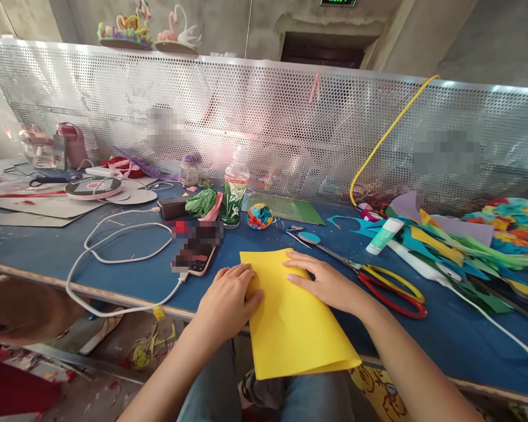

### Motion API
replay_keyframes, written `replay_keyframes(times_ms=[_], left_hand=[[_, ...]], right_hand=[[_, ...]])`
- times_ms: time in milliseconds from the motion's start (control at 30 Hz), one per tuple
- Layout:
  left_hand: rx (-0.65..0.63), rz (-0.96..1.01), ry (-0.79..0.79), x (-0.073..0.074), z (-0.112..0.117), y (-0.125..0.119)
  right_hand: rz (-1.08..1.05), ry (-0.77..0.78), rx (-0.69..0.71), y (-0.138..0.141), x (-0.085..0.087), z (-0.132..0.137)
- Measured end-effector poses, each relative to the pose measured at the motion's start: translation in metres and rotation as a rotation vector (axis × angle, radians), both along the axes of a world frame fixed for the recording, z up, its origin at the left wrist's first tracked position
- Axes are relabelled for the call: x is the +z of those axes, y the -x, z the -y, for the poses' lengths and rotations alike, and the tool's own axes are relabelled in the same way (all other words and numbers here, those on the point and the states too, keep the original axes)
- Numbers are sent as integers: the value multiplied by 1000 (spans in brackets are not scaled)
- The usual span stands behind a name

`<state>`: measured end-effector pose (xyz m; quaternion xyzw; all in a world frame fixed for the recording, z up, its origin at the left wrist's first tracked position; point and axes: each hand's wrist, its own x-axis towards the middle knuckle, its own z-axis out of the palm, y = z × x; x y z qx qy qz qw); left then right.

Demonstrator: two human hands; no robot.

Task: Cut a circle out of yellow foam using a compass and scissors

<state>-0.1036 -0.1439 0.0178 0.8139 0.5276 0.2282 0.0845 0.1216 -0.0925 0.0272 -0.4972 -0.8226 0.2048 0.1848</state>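
Observation:
A folded sheet of yellow paper (290, 328) lies at the table's front edge, its lower part hanging over toward my lap. My left hand (231, 296) is closed on the sheet's left edge, fingers bent and thumb resting on the paper. Across the upper right of the sheet, my right hand (321, 278) lies with its fingers stretched out and slightly apart; its thumb is hidden. At the paper's bottom right, the layers gape a little. Scissors (391, 287) with red and yellow handles rest just beyond my right hand.
A phone (198, 252) on a white charging cable (81, 264) sits left of the paper. Behind stand a green-labelled bottle (236, 190) and a colourful paper ball (259, 216). A glue tube (384, 236), a white glue gun (422, 262) and coloured scraps (457, 234) crowd the right.

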Motion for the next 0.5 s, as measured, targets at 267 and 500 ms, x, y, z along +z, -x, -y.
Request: replay_keyframes(times_ms=[267,500], left_hand=[[-3,4,-1,0,-1,0],[-1,4,1,-1,-1,0]], right_hand=[[40,5,-14,1,1,1],[34,-35,13,-1,-5,-1]])
